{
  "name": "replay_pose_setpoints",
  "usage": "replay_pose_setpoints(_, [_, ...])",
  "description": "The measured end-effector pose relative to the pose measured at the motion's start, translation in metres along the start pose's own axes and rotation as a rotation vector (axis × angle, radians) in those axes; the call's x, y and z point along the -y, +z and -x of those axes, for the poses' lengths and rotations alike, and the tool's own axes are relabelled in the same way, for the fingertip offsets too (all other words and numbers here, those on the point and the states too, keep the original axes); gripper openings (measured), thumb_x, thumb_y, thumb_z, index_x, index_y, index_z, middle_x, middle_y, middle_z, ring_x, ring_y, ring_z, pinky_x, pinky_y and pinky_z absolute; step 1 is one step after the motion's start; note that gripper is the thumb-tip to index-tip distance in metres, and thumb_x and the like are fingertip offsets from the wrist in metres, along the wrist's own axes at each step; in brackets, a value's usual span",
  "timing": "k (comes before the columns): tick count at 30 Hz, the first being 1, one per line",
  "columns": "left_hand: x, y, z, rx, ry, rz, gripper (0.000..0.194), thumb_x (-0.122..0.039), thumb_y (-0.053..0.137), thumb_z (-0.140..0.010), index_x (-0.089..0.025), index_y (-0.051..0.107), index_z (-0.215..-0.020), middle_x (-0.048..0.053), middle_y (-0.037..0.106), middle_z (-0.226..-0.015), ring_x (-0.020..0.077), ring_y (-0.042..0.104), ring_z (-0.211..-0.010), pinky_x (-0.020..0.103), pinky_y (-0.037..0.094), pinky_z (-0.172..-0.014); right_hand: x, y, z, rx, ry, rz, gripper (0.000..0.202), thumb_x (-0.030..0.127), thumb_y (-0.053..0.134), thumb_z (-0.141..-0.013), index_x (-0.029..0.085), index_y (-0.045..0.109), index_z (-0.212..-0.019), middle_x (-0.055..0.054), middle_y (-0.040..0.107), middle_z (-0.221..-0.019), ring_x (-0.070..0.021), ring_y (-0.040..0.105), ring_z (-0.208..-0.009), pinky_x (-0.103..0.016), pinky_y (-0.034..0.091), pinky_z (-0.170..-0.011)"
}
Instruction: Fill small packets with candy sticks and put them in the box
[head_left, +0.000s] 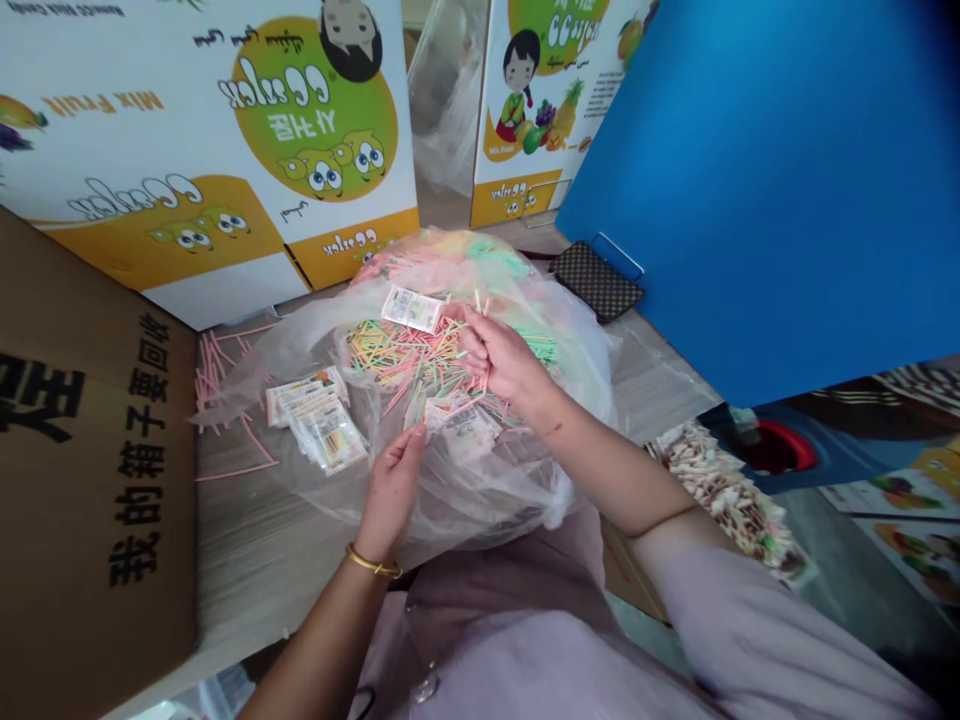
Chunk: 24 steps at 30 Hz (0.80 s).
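A clear plastic bag (315,490) lies spread on the table, with a heap of thin pink, green and yellow candy sticks (409,345) in it. My left hand (396,480) is closed in a pinch at the lower edge of a small clear packet (415,402). Over the heap, my right hand (499,350) has its fingers curled together; what they hold is hidden. Close to its fingertips is a printed white sachet (412,308). More printed sachets (330,430) lie overlapping at the left, and others (469,425) lie between my hands.
Printed candy cartons (315,110) stand behind the bag. A brown cardboard box (90,480) borders the left, a blue panel (750,200) the right. A dark checkered pouch (596,280) lies by the panel. Loose pink sticks (214,375) lie at the left. Many small packets (727,490) are piled lower right.
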<state>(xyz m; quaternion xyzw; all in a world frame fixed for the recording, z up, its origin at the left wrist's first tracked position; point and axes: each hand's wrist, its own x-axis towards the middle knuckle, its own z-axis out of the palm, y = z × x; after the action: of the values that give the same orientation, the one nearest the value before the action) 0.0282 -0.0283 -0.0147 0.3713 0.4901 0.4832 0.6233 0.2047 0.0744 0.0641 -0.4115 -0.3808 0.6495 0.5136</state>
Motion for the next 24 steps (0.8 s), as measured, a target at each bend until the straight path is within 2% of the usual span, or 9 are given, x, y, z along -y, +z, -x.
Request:
replay_pose_setpoints(3, [-0.002, 0.005, 0.0, -0.009, -0.027, 0.025, 0.039, -0.055, 0.076, -0.081, -0.021, 0.081, -0.101, 0.005, 0.08, -0.107, 0.0248, 0.068, -0.115, 0.04, 0.048, -0.111, -0.01, 0.004, -0.007, -0.121, -0.028, -0.117, 0.026, 0.045, 0.055, -0.101, 0.02, 0.063, -0.103, 0.01, 0.044, -0.056, -0.0059, 0.022, -0.04, -0.022, 0.016, -0.04])
replay_pose_setpoints(5, [-0.004, 0.005, 0.0, -0.021, -0.044, 0.057, 0.038, -0.054, 0.077, -0.079, -0.022, 0.081, -0.098, 0.005, 0.08, -0.106, 0.0253, 0.068, -0.116, 0.041, 0.048, -0.11, -0.012, 0.004, -0.01, -0.194, -0.081, -0.129, 0.028, 0.047, 0.054, -0.101, 0.02, 0.061, -0.098, 0.008, 0.051, -0.061, -0.0049, 0.025, -0.04, -0.022, 0.016, -0.039])
replay_pose_setpoints(7, [-0.007, 0.003, 0.0, -0.035, -0.056, 0.109, 0.036, -0.052, 0.079, -0.078, -0.022, 0.081, -0.097, 0.005, 0.08, -0.109, 0.0256, 0.068, -0.117, 0.041, 0.049, -0.11, -0.009, 0.0, -0.014, -0.267, -0.15, -0.14, 0.031, 0.051, 0.055, -0.1, 0.022, 0.057, -0.09, 0.008, 0.048, -0.058, -0.0052, 0.026, -0.039, -0.021, 0.017, -0.039])
replay_pose_setpoints(10, [-0.013, -0.001, 0.003, -0.022, -0.084, 0.177, 0.034, -0.048, 0.081, -0.077, -0.02, 0.081, -0.097, 0.007, 0.079, -0.114, 0.027, 0.067, -0.119, 0.043, 0.054, -0.106, -0.003, -0.008, -0.019, -0.338, -0.23, -0.221, 0.035, 0.051, 0.055, -0.1, 0.023, 0.047, -0.082, 0.011, 0.034, -0.052, -0.0062, 0.023, -0.039, -0.021, 0.017, -0.038])
replay_pose_setpoints(13, [-0.02, 0.005, 0.006, 0.063, -0.132, 0.233, 0.031, -0.044, 0.08, -0.08, -0.018, 0.081, -0.098, 0.01, 0.078, -0.118, 0.0282, 0.068, -0.118, 0.042, 0.058, -0.101, -0.004, -0.007, -0.016, -0.321, -0.213, -0.302, 0.037, 0.052, 0.056, -0.099, 0.024, 0.042, -0.08, 0.012, 0.028, -0.052, -0.0067, 0.019, -0.039, -0.021, 0.018, -0.038])
replay_pose_setpoints(16, [-0.026, 0.018, 0.006, 0.125, -0.165, 0.343, 0.028, -0.039, 0.078, -0.084, -0.019, 0.08, -0.103, 0.009, 0.076, -0.125, 0.0277, 0.067, -0.121, 0.039, 0.059, -0.099, -0.017, 0.01, -0.002, -0.261, -0.187, -0.322, 0.036, 0.054, 0.055, -0.099, 0.025, 0.042, -0.082, 0.012, 0.028, -0.053, -0.0071, 0.021, -0.039, -0.02, 0.02, -0.039])
replay_pose_setpoints(20, [-0.03, 0.024, 0.001, 0.054, -0.162, 0.462, 0.025, -0.031, 0.077, -0.086, -0.023, 0.078, -0.11, 0.004, 0.075, -0.129, 0.0255, 0.064, -0.128, 0.038, 0.059, -0.102, -0.04, 0.031, 0.013, -0.214, -0.169, -0.271, 0.039, 0.058, 0.053, -0.099, 0.024, 0.044, -0.08, 0.011, 0.034, -0.052, -0.0077, 0.03, -0.04, -0.021, 0.029, -0.042])
replay_pose_setpoints(22, [-0.03, 0.019, -0.001, -0.005, -0.163, 0.486, 0.021, -0.026, 0.076, -0.086, -0.023, 0.077, -0.107, 0.004, 0.076, -0.125, 0.0249, 0.064, -0.129, 0.039, 0.058, -0.105, -0.043, 0.026, 0.01, -0.248, -0.22, -0.233, 0.04, 0.059, 0.053, -0.098, 0.024, 0.046, -0.079, 0.01, 0.037, -0.053, -0.0087, 0.041, -0.043, -0.021, 0.039, -0.047])
replay_pose_setpoints(24, [-0.03, 0.011, -0.001, -0.065, -0.171, 0.505, 0.015, -0.022, 0.075, -0.087, -0.022, 0.077, -0.101, 0.004, 0.078, -0.12, 0.0241, 0.065, -0.127, 0.042, 0.056, -0.108, -0.038, 0.012, 0.001, -0.311, -0.277, -0.206, 0.04, 0.059, 0.054, -0.098, 0.024, 0.048, -0.08, 0.01, 0.036, -0.053, -0.0102, 0.05, -0.048, -0.022, 0.046, -0.055])
